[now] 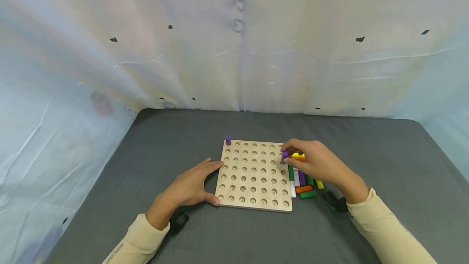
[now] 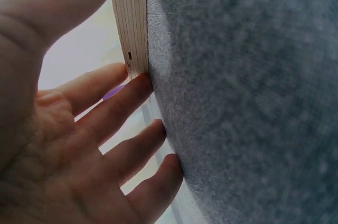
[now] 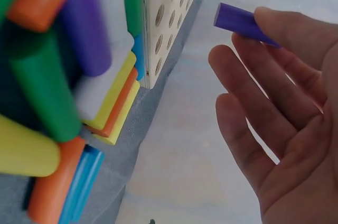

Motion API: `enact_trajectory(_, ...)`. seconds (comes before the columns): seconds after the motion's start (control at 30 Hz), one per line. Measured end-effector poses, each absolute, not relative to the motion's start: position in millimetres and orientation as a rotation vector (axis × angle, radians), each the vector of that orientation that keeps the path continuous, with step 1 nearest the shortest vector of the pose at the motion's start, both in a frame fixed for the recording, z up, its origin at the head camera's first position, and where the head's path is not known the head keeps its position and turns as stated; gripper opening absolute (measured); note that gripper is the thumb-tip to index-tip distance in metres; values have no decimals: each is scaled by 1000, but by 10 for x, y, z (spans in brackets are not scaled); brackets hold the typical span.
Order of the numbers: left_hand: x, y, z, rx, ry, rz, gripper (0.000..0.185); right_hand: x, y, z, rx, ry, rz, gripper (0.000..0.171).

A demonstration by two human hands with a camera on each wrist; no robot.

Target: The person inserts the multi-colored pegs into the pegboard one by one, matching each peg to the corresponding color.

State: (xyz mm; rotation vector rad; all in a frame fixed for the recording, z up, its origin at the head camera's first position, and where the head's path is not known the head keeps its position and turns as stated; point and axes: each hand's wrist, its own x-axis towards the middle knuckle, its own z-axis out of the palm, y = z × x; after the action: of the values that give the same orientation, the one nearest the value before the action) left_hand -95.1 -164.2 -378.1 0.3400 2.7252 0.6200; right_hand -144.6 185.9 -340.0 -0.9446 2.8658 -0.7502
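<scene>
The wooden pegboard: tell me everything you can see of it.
The pegboard is a pale, square-looking slab with rounded corners, a layered edge like plywood, and rows of round holes. It lies flat on the grey table. One purple peg stands upright in its far-left corner hole. The left hand touches its left edge. Loose pegs lie along its right edge; whether any touch it is unclear.

Looks like a booth (image 1: 44, 93): pale curtains (image 1: 286, 64) rd. grey tbl (image 1: 176, 142).

Pegs (image 1: 301, 178) right of board (image 1: 248, 184), left hand (image 1: 188, 184) blocking left, near side passable
</scene>
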Motion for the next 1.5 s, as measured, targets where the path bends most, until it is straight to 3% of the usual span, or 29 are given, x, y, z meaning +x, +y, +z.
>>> enact_trajectory(0.63, -961, -1585, -3761, 317, 2761, 595, 105, -1945, 1235, -3439, -978, 2783, -847, 25)
enact_trajectory(1.5, -942, -1594, -3803, 353, 2808, 605, 106, -2178, 775, -3643, -978, 2723, -882, 23)
